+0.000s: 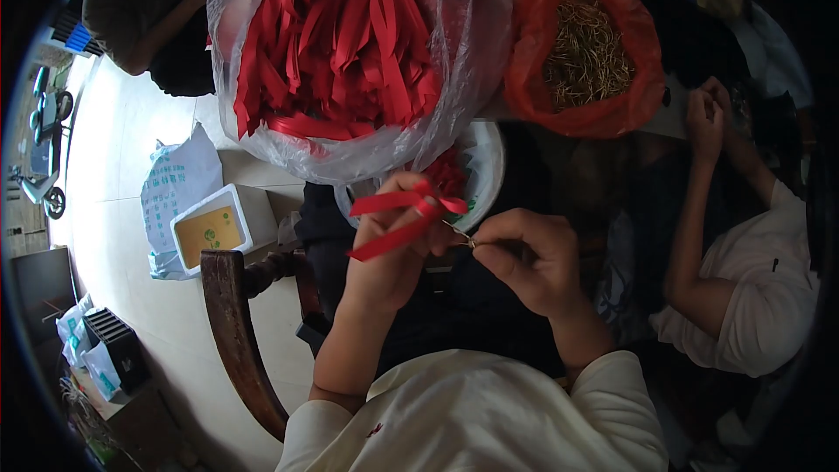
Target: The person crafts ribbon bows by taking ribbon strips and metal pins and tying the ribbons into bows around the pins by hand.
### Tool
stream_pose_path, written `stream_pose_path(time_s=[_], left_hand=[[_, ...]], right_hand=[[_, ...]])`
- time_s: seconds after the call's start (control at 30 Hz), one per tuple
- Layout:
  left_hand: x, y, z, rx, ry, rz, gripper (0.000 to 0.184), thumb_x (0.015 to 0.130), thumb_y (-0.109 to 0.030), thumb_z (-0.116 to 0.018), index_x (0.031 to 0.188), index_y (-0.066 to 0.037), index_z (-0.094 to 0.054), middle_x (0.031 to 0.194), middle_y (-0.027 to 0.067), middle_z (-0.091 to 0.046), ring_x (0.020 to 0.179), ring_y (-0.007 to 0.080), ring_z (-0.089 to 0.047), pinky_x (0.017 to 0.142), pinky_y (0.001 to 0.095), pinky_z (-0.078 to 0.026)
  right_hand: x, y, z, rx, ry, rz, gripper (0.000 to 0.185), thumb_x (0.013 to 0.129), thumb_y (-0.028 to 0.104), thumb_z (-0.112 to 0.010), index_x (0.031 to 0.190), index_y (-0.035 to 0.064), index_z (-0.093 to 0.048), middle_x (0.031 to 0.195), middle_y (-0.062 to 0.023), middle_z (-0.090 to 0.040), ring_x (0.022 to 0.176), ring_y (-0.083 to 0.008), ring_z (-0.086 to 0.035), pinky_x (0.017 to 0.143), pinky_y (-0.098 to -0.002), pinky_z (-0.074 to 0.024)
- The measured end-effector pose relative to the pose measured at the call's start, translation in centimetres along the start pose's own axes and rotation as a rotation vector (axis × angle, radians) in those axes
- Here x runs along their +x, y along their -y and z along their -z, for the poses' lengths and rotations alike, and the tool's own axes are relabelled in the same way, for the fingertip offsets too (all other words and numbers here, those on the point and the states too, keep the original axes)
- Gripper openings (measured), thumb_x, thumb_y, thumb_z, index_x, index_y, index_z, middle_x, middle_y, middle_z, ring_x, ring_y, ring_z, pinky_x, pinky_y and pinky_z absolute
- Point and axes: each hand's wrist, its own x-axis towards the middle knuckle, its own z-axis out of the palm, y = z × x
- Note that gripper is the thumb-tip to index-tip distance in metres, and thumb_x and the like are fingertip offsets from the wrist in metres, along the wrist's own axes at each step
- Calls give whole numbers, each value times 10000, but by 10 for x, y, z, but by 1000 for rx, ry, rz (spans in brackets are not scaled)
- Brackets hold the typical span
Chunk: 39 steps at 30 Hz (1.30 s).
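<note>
My left hand [393, 232] is closed on a red ribbon bow [424, 207], its loops and tails sticking out to the left and right of the fingers. A thin gold-coloured tie [461, 236] runs from the bow to my right hand [533, 258], whose thumb and forefinger pinch its end. Beyond my hands, a clear plastic bag [472, 52] holds many cut red ribbons [336, 52]. Just past my left hand stands a white tub [498, 166] with more red pieces [446, 173] inside, partly hidden by my hands.
A red plastic bag [524, 79] of gold ties [590, 52] lies at the back right. Another person [743, 288] sits on the right, hands together. A white foam box [253, 214] and a wooden chair arm [232, 323] are on the left. Someone else's arm [170, 31] shows at upper left.
</note>
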Motion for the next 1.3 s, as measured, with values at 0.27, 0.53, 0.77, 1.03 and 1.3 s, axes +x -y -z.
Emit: stream_pose_path(time_s=[0.27, 0.53, 0.77, 1.03, 1.3], left_hand=[[-5, 2, 4, 144, 72, 129, 169, 830, -110, -627, 930, -14, -531, 723, 58, -588, 598, 118, -550, 542, 212, -415], [-15, -3, 8, 329, 162, 156, 146, 728, -7, -690, 847, 20, -611, 743, 74, -622, 609, 96, -561, 534, 199, -437], [-15, -5, 2, 558, -92, -78, 202, 722, -29, -694, 860, 47, -568, 748, 83, -610, 598, 117, -576, 551, 215, -463], [-13, -10, 12, 728, 273, -209, 131, 746, 23, -661, 854, 25, -588, 839, 48, -609, 734, 85, -586, 665, 207, -476], [-16, -13, 6, 631, 289, -67, 233, 731, -1, -693, 917, 23, -555, 923, 67, -570, 851, 119, -563, 767, 244, -462]], right_hand=[[11, 5, 3, -197, -13, -44, 60, 828, 62, -613, 837, 6, -595, 611, -32, -567, 535, -48, -534, 482, -206, -411], [18, -7, 4, 312, 70, -290, 144, 836, 107, -622, 932, 1, -600, 681, -4, -586, 645, -44, -553, 556, -190, -435], [-2, 3, -9, -138, -54, -81, 139, 762, -14, -658, 900, -14, -652, 745, -93, -654, 593, -113, -629, 519, -234, -498], [2, 8, 5, 298, 169, -385, 29, 787, -29, -615, 812, -38, -604, 723, -71, -648, 571, -99, -620, 500, -201, -491], [2, 13, 1, -82, 108, -91, 72, 777, 9, -657, 789, -9, -588, 675, -46, -615, 571, -71, -588, 492, -203, -453]])
